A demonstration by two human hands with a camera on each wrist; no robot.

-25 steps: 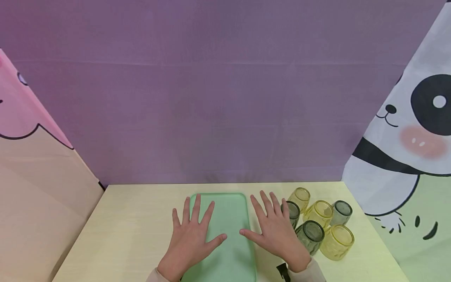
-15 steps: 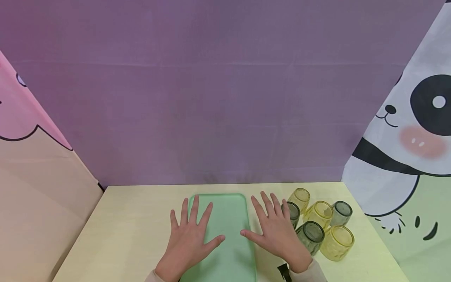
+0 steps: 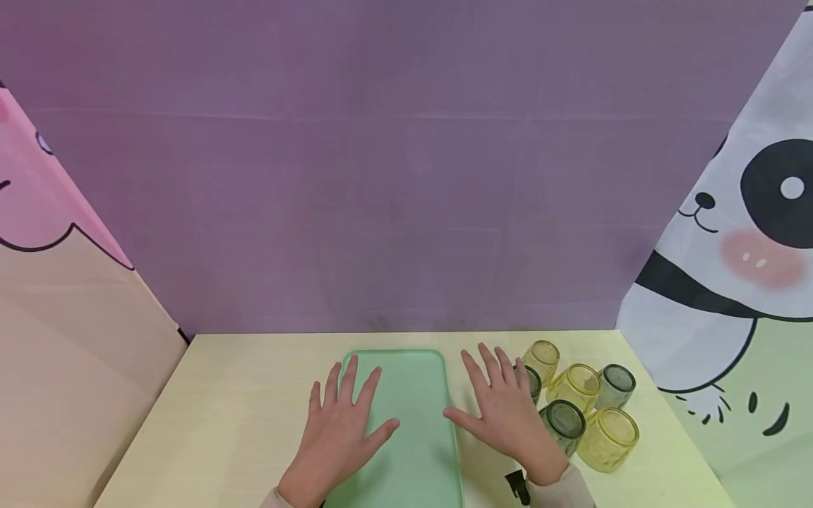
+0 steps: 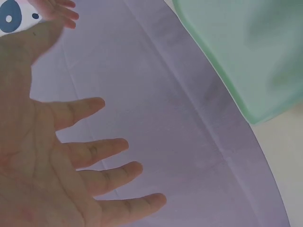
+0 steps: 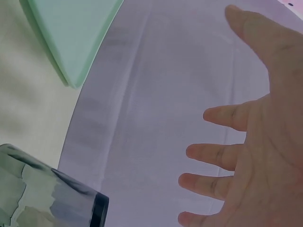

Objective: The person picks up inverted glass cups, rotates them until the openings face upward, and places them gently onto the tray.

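Fingers spread, my left hand (image 3: pixel 336 434) hovers over the left side of a pale green tray (image 3: pixel 413 402) and holds nothing. My right hand (image 3: pixel 508 413), also spread and holding nothing, is just right of the tray, beside a cluster of glasses. The cluster has yellow glasses, among them a front one (image 3: pixel 607 439), a middle one (image 3: pixel 574 386) and a back one (image 3: pixel 542 358). Grey-green glasses stand among them, such as the near one (image 3: pixel 564 425) and the right one (image 3: pixel 616 386). Another grey glass (image 3: pixel 532 381) is partly hidden behind my right fingers. In the right wrist view a grey glass (image 5: pixel 47 189) shows at lower left.
The light wooden table (image 3: pixel 241 409) reaches back to a purple cloth wall (image 3: pixel 406 176). A panda-print cloth (image 3: pixel 718 282) hangs on the right, a pink and beige one (image 3: pixel 63 317) on the left. A small black piece (image 3: pixel 517 487) shows beside my right wrist.
My right hand has shifted slightly right, away from the tray. My left hand has moved a little left and down. The tray and glasses stay in place.
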